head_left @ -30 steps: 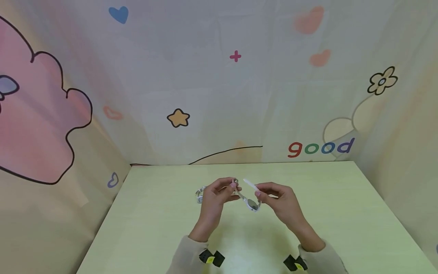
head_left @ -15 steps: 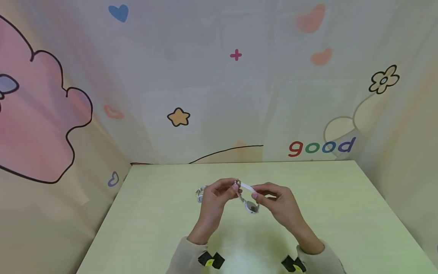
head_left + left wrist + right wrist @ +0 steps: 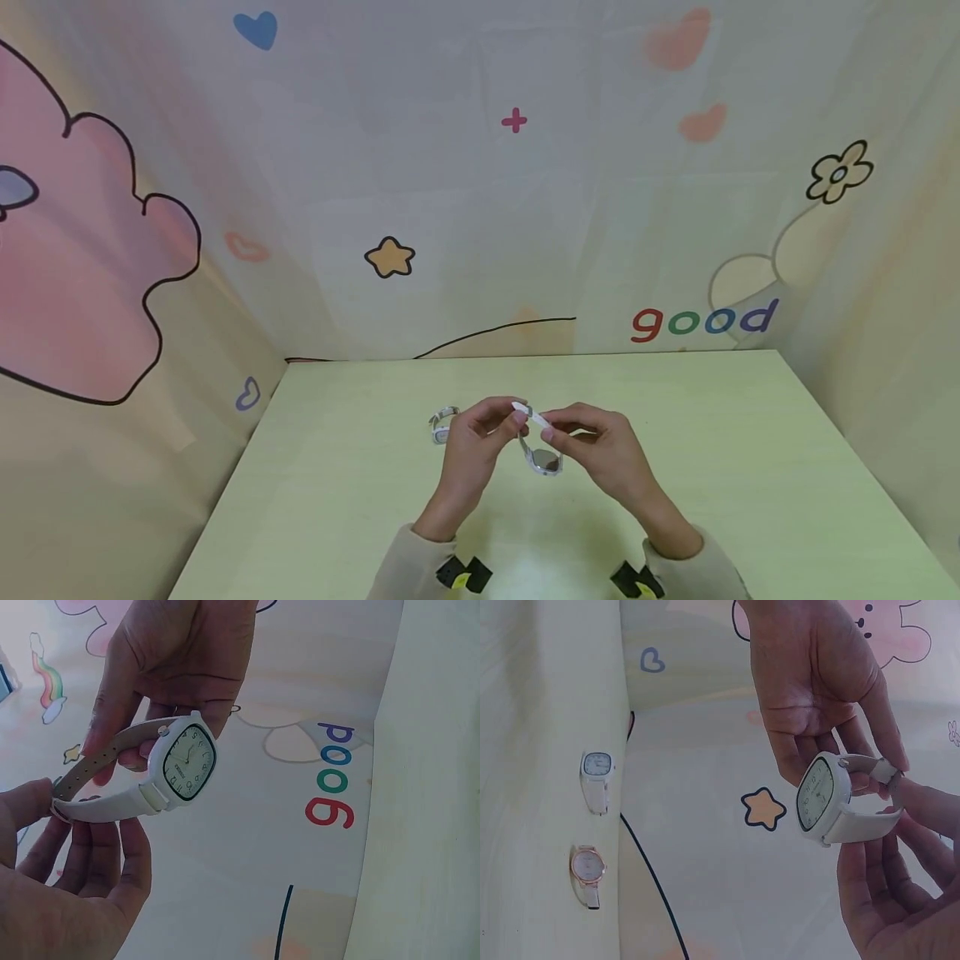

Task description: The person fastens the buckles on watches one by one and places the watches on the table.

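Note:
A white wristwatch [image 3: 543, 461] hangs face-outward below my two hands, its strap bent into a loop. In the left wrist view, the squarish dial [image 3: 189, 761] shows clear dark numerals. My left hand [image 3: 474, 450] pinches the buckle end of the strap between thumb and fingers. With thumb and index finger, my right hand [image 3: 606, 442] grips the strap with the holes [image 3: 86, 769], close to the buckle. The white strap tip shows at the buckle, over the left thumb in the head view. Fingers partly hide the buckle, so how far the strap is threaded is unclear.
Behind my left hand, a second white watch [image 3: 441, 427] stands on the pale table [image 3: 337, 500]. The right wrist view shows this square white watch [image 3: 597, 765] and a round rose-gold watch [image 3: 589, 866] beside it. A patterned cloth [image 3: 465, 208] rises behind the table.
The strap tip, held apart from the buckle at first, has moved left to meet it and now reaches past it. My right hand has shifted left, and the watch case hangs slightly lower.

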`<state>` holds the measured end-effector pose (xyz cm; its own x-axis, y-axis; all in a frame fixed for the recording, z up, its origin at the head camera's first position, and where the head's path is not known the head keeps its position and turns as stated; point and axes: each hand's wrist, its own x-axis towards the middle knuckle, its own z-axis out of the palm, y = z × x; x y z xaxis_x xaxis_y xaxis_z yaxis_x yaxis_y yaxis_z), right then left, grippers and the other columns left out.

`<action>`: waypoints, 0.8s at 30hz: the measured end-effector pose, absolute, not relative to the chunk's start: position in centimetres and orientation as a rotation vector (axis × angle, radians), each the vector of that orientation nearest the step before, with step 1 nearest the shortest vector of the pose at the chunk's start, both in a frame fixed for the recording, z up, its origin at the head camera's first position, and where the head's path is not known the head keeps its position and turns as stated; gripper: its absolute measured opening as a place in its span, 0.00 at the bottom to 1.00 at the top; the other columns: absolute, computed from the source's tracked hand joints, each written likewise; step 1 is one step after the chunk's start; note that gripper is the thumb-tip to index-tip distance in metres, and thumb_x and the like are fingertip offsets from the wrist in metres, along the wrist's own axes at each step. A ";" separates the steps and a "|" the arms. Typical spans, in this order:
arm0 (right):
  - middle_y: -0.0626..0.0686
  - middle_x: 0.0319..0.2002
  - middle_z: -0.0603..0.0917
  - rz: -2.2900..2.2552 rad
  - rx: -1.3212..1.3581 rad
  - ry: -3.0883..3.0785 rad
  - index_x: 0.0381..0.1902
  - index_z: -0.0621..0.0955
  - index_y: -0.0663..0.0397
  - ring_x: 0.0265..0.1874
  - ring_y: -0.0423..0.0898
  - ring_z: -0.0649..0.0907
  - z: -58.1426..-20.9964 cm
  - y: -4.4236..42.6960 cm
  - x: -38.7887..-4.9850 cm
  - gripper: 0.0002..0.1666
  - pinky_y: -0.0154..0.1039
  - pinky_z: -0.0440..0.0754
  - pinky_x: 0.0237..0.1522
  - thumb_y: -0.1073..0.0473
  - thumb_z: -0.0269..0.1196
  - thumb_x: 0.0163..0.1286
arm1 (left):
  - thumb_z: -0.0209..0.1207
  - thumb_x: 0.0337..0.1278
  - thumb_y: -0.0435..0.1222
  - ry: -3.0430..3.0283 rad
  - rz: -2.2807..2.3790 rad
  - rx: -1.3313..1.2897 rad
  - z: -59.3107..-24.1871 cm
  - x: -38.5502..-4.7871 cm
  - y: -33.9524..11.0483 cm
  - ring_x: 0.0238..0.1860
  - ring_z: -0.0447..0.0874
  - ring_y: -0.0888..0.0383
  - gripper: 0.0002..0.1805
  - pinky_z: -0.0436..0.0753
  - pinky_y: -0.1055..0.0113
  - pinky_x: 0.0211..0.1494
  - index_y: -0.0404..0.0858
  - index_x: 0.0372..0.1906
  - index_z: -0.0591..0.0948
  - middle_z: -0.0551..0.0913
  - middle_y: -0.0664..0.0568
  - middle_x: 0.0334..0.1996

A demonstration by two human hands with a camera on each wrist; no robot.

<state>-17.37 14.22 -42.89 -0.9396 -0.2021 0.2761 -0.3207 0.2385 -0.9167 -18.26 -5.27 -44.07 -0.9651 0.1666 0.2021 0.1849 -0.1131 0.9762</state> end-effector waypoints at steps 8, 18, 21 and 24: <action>0.54 0.39 0.86 1.870 0.654 -2.293 0.49 0.83 0.57 0.38 0.39 0.86 -43.8 13.7 -17.2 0.17 0.33 0.84 0.46 0.64 0.70 0.62 | 0.63 0.63 0.38 -1.900 -2.444 -0.380 -44.2 -18.3 -5.5 0.39 0.84 0.60 0.15 0.85 0.61 0.49 0.31 0.48 0.82 0.84 0.53 0.35; 0.59 0.40 0.85 1.885 0.659 -2.283 0.51 0.81 0.61 0.37 0.39 0.86 -44.5 13.3 -17.4 0.18 0.32 0.84 0.45 0.63 0.69 0.63 | 0.64 0.63 0.41 -1.961 -2.460 -0.376 -44.4 -18.2 -5.4 0.40 0.82 0.60 0.17 0.86 0.62 0.46 0.32 0.49 0.82 0.83 0.54 0.36; 0.59 0.38 0.86 1.870 0.670 -2.276 0.48 0.81 0.60 0.36 0.38 0.86 -44.8 13.2 -17.6 0.16 0.32 0.85 0.44 0.63 0.69 0.63 | 0.64 0.62 0.40 -1.935 -2.458 -0.370 -44.5 -18.2 -5.3 0.40 0.82 0.60 0.16 0.86 0.62 0.46 0.32 0.48 0.82 0.83 0.54 0.35; 0.60 0.38 0.87 1.848 0.690 -2.230 0.45 0.83 0.60 0.37 0.41 0.87 -44.8 13.1 -17.7 0.12 0.33 0.85 0.44 0.64 0.69 0.63 | 0.64 0.62 0.40 -1.955 -2.456 -0.368 -44.7 -18.3 -5.2 0.39 0.82 0.60 0.16 0.86 0.63 0.45 0.32 0.47 0.83 0.84 0.56 0.35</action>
<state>-17.68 13.11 -44.85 -0.8798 -0.2435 0.4083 -0.4464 0.1281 -0.8856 -18.28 -5.24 -44.65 -0.9726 0.1588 0.1695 0.1296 -0.2347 0.9634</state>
